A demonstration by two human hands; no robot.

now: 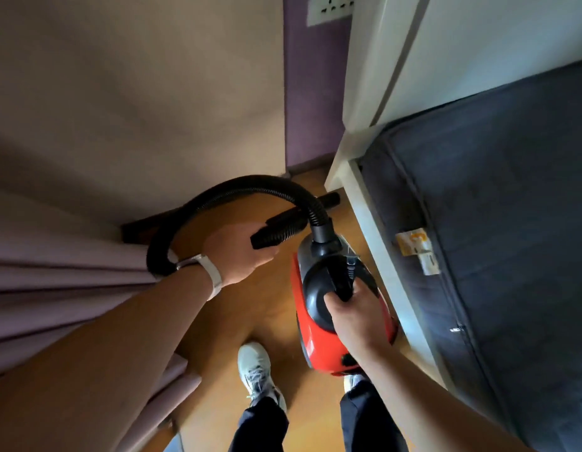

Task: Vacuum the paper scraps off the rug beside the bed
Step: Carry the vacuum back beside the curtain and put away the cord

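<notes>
A pleated mauve curtain (54, 288) is noted along the left edge, hanging down to the wooden floor (237, 314). The left hand (237, 252), with a pale watch strap (213, 275) at the wrist, is seen curled round the free end of the black ribbed hose (237, 190). The fingers are wrapped under the hose and mostly hidden. From this grip the hose is looped back past the wrist, arched over the floor and joined to the front of the vacuum cleaner (315, 324).

A white shoe (255, 367) is recorded on the floor below the left hand.

The vacuum cleaner, red with a black top, is located at centre right, over the floor and just beside the white bed frame (374, 230). Whether it is lifted or resting on the floor cannot be told. Its black carry handle (340, 275) is gripped by the right hand (358, 318), fingers closed tight about it.

On the right, a dark mattress (511, 207) is seated in the frame, with a yellow and white label (416, 247) attached to its side. A wall socket (330, 8) is observed on the purple wall at the top.
</notes>
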